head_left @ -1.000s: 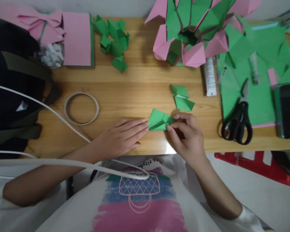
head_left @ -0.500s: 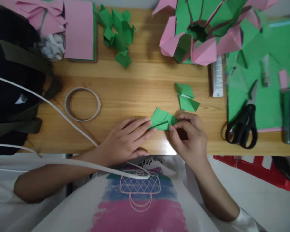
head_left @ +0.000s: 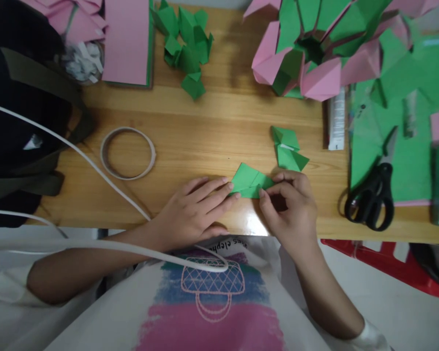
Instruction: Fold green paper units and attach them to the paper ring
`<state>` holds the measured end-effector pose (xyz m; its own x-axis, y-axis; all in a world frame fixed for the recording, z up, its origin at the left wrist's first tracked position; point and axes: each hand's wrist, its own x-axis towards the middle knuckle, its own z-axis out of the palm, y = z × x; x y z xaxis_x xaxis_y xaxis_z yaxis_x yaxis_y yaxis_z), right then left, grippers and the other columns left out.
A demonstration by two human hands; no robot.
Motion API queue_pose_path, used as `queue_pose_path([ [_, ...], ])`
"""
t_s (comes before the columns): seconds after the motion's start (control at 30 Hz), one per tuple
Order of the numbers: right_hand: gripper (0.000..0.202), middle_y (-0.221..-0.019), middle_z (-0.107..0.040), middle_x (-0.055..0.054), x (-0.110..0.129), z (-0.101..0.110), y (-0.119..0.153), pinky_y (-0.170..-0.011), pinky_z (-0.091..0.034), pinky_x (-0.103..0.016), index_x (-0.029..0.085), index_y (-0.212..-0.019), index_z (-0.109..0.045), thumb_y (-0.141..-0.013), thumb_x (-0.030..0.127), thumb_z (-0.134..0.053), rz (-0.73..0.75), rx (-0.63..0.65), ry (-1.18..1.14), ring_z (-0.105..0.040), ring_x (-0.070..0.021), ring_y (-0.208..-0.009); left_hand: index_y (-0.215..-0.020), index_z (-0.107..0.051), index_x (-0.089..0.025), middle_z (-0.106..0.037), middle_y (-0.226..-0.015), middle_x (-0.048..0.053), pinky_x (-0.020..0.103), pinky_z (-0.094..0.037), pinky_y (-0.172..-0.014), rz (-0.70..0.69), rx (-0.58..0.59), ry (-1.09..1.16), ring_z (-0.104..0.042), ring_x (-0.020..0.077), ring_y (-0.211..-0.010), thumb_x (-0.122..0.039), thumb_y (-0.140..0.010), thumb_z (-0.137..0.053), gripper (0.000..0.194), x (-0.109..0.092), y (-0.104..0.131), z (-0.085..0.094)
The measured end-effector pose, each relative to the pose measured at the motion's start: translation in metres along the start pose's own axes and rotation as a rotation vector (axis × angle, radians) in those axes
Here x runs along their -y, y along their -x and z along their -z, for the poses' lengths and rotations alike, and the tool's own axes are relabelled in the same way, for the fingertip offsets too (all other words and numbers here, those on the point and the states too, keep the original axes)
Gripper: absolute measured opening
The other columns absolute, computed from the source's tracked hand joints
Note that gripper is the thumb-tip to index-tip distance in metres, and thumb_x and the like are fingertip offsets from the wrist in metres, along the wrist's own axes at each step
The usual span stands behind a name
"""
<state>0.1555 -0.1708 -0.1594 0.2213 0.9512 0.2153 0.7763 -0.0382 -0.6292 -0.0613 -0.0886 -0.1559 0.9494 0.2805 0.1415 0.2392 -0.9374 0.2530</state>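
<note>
A folded green paper piece lies on the wooden table near its front edge. My left hand rests flat on the table, fingers spread, its fingertips touching the left corner of the paper. The right corner is pinched between the thumb and fingers of my right hand. Just beyond my right hand lies another folded green piece with a white strip on it.
Tape roll at left, beside a white cable and dark bag. Behind are green folded pieces, pink sheets and a pink-green paper assembly. Black scissors and a glue tube sit right.
The raised front flap of the green paper now lies flatter. Both hands keep nearly the same pose on it. The view has shifted slightly, so the table items appear a little displaced.
</note>
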Motion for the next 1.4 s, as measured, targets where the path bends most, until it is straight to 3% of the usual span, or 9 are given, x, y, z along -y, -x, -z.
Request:
queue_pose_path([
  [0.13, 0.006, -0.098, -0.059, -0.011, 0.005, 0.002, 0.003, -0.083, -0.052, -0.043, 0.019, -0.091, -0.061, -0.085, 0.021, -0.063, 0.030, -0.041, 0.031, -0.061, -0.0263, -0.098, -0.133, -0.055, -0.011, -0.062, -0.133, 0.014, 0.043, -0.041, -0.101, -0.003, 0.008, -0.009, -0.052, 0.0295, -0.127, -0.054, -0.099, -0.038, 0.058, 0.000, -0.001, 0.001],
  [0.27, 0.037, -0.113, -0.064, -0.013, 0.021, 0.000, 0.018, -0.089, -0.046, -0.045, 0.022, -0.120, -0.059, -0.084, 0.023, -0.067, 0.272, -0.082, 0.269, -0.059, -0.0301, -0.106, -0.132, -0.056, -0.011, -0.063, -0.132, 0.014, 0.043, -0.041, -0.101, -0.011, 0.007, -0.007, -0.052, 0.0293, -0.127, -0.054, -0.099, -0.034, 0.058, 0.000, -0.001, 0.000],
  [0.33, 0.039, -0.117, -0.067, -0.011, 0.027, -0.003, 0.027, -0.094, -0.043, -0.043, 0.023, -0.126, -0.058, -0.088, 0.030, -0.064, 0.337, 0.006, 0.346, -0.058, -0.0298, -0.110, -0.130, -0.058, -0.011, -0.063, -0.132, 0.014, 0.044, -0.041, -0.102, -0.007, 0.001, -0.006, -0.052, 0.0292, -0.127, -0.054, -0.100, -0.033, 0.058, 0.000, -0.001, -0.001],
  [0.43, 0.045, -0.124, -0.067, -0.013, 0.031, -0.009, 0.037, -0.100, -0.039, -0.044, 0.017, -0.132, -0.056, -0.093, 0.040, -0.055, 0.302, 0.112, 0.405, -0.055, -0.0305, -0.117, -0.131, -0.057, -0.010, -0.063, -0.132, 0.014, 0.044, -0.040, -0.102, 0.004, -0.004, -0.001, -0.053, 0.0292, -0.127, -0.053, -0.100, -0.036, 0.057, -0.001, -0.001, -0.001],
  [0.6, 0.055, -0.129, -0.065, -0.017, 0.026, -0.013, 0.040, -0.102, -0.037, -0.046, 0.011, -0.139, -0.050, -0.094, 0.043, -0.053, 0.286, 0.155, 0.455, -0.055, -0.0323, -0.120, -0.133, -0.055, -0.011, -0.063, -0.133, 0.013, 0.043, -0.040, -0.102, -0.019, 0.009, -0.003, -0.054, 0.0289, -0.127, -0.050, -0.100, -0.039, 0.054, 0.002, -0.001, 0.001],
  [0.8, 0.059, -0.129, -0.065, -0.015, 0.027, -0.014, 0.041, -0.102, -0.036, -0.046, 0.014, -0.144, -0.045, -0.093, 0.042, -0.053, 0.265, 0.137, 0.433, -0.057, -0.0324, -0.118, -0.132, -0.055, -0.009, -0.060, -0.137, 0.014, 0.038, -0.037, -0.107, -0.112, 0.066, -0.031, -0.051, 0.0237, -0.131, -0.043, -0.103, -0.031, 0.051, 0.017, 0.001, 0.008],
  [1.07, 0.054, -0.127, -0.066, -0.017, 0.027, -0.016, 0.040, -0.101, -0.034, -0.044, 0.010, -0.136, -0.053, -0.093, 0.043, -0.052, 0.281, 0.120, 0.473, -0.057, -0.0318, -0.117, -0.133, -0.054, -0.009, -0.057, -0.140, 0.013, 0.034, -0.035, -0.111, -0.244, 0.102, -0.019, -0.049, 0.0219, -0.134, -0.041, -0.102, -0.039, 0.047, 0.035, 0.001, 0.014],
  [1.2, 0.059, -0.126, -0.067, -0.017, 0.027, -0.017, 0.040, -0.101, -0.034, -0.044, 0.010, -0.142, -0.046, -0.094, 0.043, -0.051, 0.277, 0.114, 0.475, -0.057, -0.0318, -0.117, -0.135, -0.052, -0.008, -0.056, -0.141, 0.014, 0.034, -0.035, -0.112, -0.258, 0.095, -0.009, -0.050, 0.0224, -0.134, -0.041, -0.101, -0.040, 0.049, 0.038, 0.001, 0.015],
  [1.4, 0.059, -0.127, -0.066, -0.016, 0.027, -0.018, 0.041, -0.103, -0.033, -0.044, 0.012, -0.144, -0.045, -0.094, 0.044, -0.050, 0.267, 0.110, 0.467, -0.056, -0.0310, -0.118, -0.134, -0.054, -0.019, -0.053, -0.145, 0.010, 0.036, -0.035, -0.112, -0.266, 0.129, 0.008, -0.047, 0.0215, -0.136, -0.040, -0.100, -0.044, 0.041, 0.041, 0.002, 0.016],
])
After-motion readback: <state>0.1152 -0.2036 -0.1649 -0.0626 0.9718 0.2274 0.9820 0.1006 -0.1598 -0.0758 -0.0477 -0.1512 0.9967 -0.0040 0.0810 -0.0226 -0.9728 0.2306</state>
